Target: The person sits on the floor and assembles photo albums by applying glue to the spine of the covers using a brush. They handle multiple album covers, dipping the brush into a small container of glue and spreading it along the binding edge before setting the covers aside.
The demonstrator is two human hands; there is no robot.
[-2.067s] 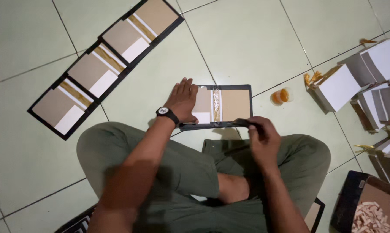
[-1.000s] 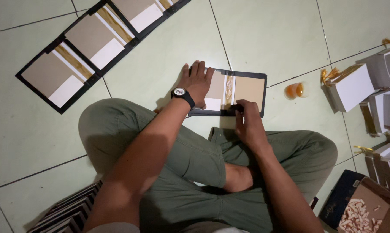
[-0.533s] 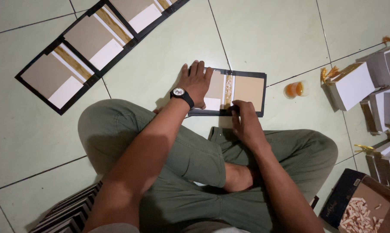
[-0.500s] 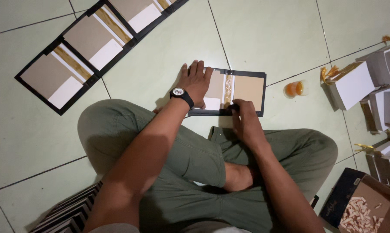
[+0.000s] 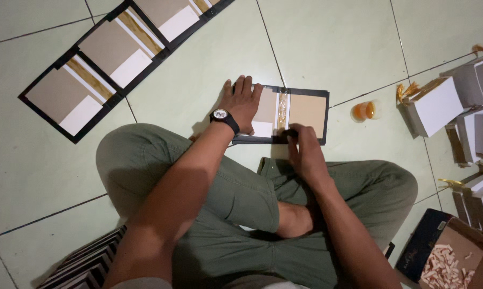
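Observation:
I sit cross-legged on a tiled floor. In front of my knees lies an opened flat cover (image 5: 305, 109) with a black border, brown and white panels and a gold strip down its middle. My left hand (image 5: 242, 103), with a black wristwatch, presses flat on the cover's left half, fingers spread. My right hand (image 5: 303, 151) pinches the near black edge of the cover by the gold strip. Whether it also holds a small tool is hidden.
A row of similar flat covers (image 5: 110, 56) lies at the upper left. A small cup of orange liquid (image 5: 363, 111) stands right of the cover. Stacks of white and grey blocks (image 5: 455, 107) fill the right side. A box of pale scraps (image 5: 450, 262) sits lower right; dark sheets (image 5: 86, 265) lie lower left.
My right hand has slid left along the near edge of the cover, from its right end to the middle by the gold strip. The left hand stays pressed on the cover.

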